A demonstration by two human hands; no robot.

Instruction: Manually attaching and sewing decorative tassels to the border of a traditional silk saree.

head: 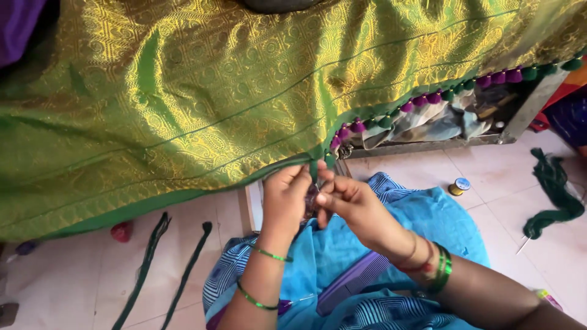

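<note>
- Near centre, left hand [286, 194] and right hand [348, 205] meet at the hem of a green-gold brocade cloth [202, 104], fingers pinched shut on its edge
- tassel [313, 169] hangs green between the fingertips; whether a needle is held, cannot tell
- Row of purple and green tassels [428, 99] runs right along the hem
- Thread spool [458, 186] and green yarn bundle [553, 195] lie on the floor, right

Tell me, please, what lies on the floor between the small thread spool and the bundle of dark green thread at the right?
Only bare pale floor tiles lie between the thread spool and the green thread bundle, as the head view shows.
</note>
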